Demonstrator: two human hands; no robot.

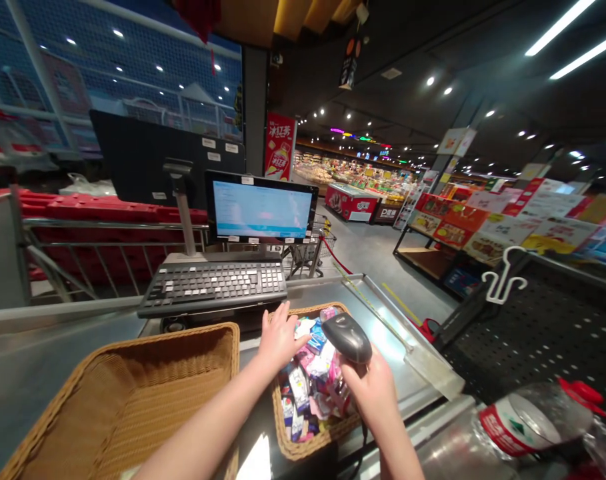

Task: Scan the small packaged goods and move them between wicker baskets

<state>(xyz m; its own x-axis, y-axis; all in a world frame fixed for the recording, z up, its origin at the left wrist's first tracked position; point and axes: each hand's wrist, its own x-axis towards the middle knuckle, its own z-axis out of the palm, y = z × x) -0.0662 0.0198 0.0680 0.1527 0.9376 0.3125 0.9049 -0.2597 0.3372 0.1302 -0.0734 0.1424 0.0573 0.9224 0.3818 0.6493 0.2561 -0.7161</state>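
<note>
A black barcode scanner [347, 338] is in my right hand [375, 387], its head pointing forward-left over a wicker basket [297, 451]. Small wrapped snack packets [299, 387] fill that basket, in white, pink and blue wrappers. My left hand [279, 339] lies at the basket's far left corner, thumb and fingers apart. Beside its thumb and index finger is a blue-and-white packet [316, 337]; whether they touch it I cannot tell. The scanner and my right hand cover part of the packets.
On my left stands a larger wicker basket [153, 393] on the metal counter [23, 373]. Behind are a keyboard [217, 283], a lit monitor [263, 208] and a dark screen back [153, 157]. Plastic bottles [523, 423] and a black perforated panel [547, 320] stand right.
</note>
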